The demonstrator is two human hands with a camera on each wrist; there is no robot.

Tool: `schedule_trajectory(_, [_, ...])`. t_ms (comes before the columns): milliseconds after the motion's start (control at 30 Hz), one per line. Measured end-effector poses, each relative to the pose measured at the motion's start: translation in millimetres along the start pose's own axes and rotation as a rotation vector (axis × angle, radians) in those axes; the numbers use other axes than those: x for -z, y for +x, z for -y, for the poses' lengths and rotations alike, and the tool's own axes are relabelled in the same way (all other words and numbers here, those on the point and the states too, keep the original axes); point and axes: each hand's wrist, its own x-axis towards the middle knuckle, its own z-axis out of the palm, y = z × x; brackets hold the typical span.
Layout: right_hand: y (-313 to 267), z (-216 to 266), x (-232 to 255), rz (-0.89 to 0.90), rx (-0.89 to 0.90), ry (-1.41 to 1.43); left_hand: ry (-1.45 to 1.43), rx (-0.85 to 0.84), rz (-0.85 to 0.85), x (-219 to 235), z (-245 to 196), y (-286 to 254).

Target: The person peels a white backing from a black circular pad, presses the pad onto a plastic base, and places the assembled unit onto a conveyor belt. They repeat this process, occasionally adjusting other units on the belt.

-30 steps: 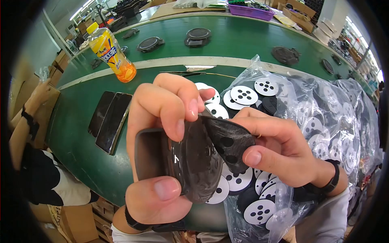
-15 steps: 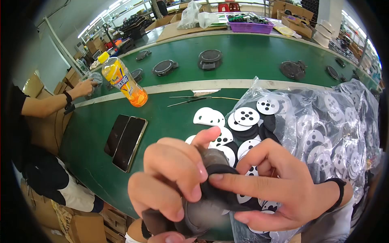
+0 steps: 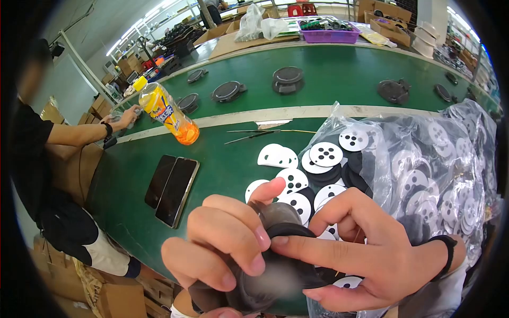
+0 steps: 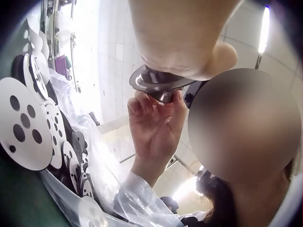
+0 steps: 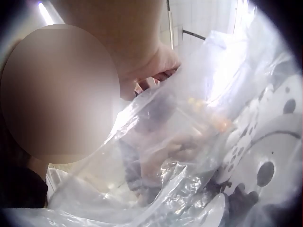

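In the head view a dark, glossy rounded part (image 3: 265,283) is gripped by my left hand (image 3: 217,238), its fingers curled over the near side. My right hand (image 3: 366,254) pinches a thin black pad (image 3: 290,229) at the part's upper right, index finger laid along it and thumb below. The left wrist view shows the dark part (image 4: 158,81) from below, between my left hand (image 4: 184,38) and the fingers of my right hand (image 4: 156,123). Plastic film covers much of the right wrist view, so the grip is hidden there.
White discs with holes (image 3: 325,153) and a clear plastic bag (image 3: 392,159) lie to the right. Two phones (image 3: 177,192), a drink bottle (image 3: 168,112) and tweezers (image 3: 252,135) are on the green table (image 3: 127,175). Round dark parts (image 3: 288,75) sit beyond. Another person (image 3: 37,143) is at left.
Over the last second both hands have moved lower in the head view, and the black pad, earlier held up at an angle, now lies against the dark part. The view has tilted up.
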Motion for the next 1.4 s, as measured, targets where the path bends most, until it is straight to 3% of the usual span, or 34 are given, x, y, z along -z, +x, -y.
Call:
schedule_trajectory(33, [1.3,3.3,3.2,-0.001,0.000,0.002,0.004,-0.011,-0.012,-0.8,1.7,-0.9])
schedule_trajectory(100, [5.9,13.8,12.7,0.178,-0.199,0.082,0.012,-0.022,-0.024,-0.7,2.5,-0.8])
schedule_trajectory(200, [5.6,14.8,9.5,0.156,-0.195,0.069,-0.018,-0.022,-0.027,3.1,-0.2,0.2])
schedule_trajectory(267, [5.7,15.1,8.4,0.150,-0.195,0.078,0.024,0.093,0.096,11.4,-6.8,2.4])
schedule_trajectory(400, [6.2,15.3,8.0,0.127,-0.173,0.083,-0.003,0.077,0.104,10.5,-3.9,0.9])
schedule_trajectory(467, [6.1,15.1,7.7,0.121,-0.168,0.091,-0.060,-0.018,-0.055,-1.8,0.2,-0.8])
schedule_trajectory(800, [8.9,15.5,5.3,0.102,-0.162,-0.004,-0.051,0.001,-0.070,5.0,0.7,-1.0])
schedule_trajectory(867, [9.4,15.9,3.1,0.090,-0.151,-0.034,0.024,0.130,0.128,19.1,-6.0,1.9])
schedule_trajectory(1000, [6.4,14.5,-3.2,0.046,-0.117,-0.101,0.093,0.154,0.115,16.4,-8.9,-0.9])
schedule_trajectory(1233, [9.4,11.6,0.6,0.100,-0.137,-0.166,-0.020,0.113,-0.130,-3.6,4.9,-8.5])
schedule_trajectory(1300, [6.5,0.8,-0.4,0.041,-0.088,-0.046,-0.089,0.091,-0.199,-7.4,4.0,-4.4])
schedule_trajectory(1367, [4.0,-5.2,-0.6,0.034,-0.131,0.013,-0.117,0.271,-0.211,-8.5,-0.1,1.7])
schedule_trajectory(1400, [3.3,-8.6,-0.5,0.026,-0.176,0.070,-0.120,0.270,-0.209,-9.1,-0.7,3.4])
